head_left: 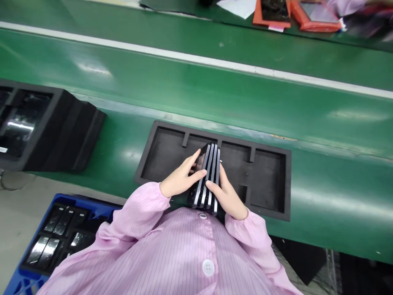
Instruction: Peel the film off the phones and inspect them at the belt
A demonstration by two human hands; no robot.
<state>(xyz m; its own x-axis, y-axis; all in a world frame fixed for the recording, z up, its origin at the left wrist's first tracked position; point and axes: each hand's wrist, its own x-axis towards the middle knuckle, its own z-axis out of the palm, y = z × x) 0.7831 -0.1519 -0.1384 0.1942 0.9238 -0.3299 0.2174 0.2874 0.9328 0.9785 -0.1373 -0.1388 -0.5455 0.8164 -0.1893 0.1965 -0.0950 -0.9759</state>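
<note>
Between my two hands stands a row of several smartphones [208, 176], on edge and pressed together, with silver-grey sides and dark glossy faces. My left hand [184, 176] presses against the leftmost phone's face, its thumb over the top edges. From the other side my right hand [227, 192] grips the row, thumb also on the edges. Some of its fingers are hidden behind the phones. The row is over the near middle part of a black foam tray [270, 180] with shallow compartments. Whether the phones rest on the tray cannot be made out.
Stacked black foam trays [69, 127] holding dark devices stand at left on the green bench [337, 196]. Below left, a blue crate [58, 200] holds a tray of dark devices. Red-orange cases [317, 18] lie across the bench, beyond a white strip [184, 54].
</note>
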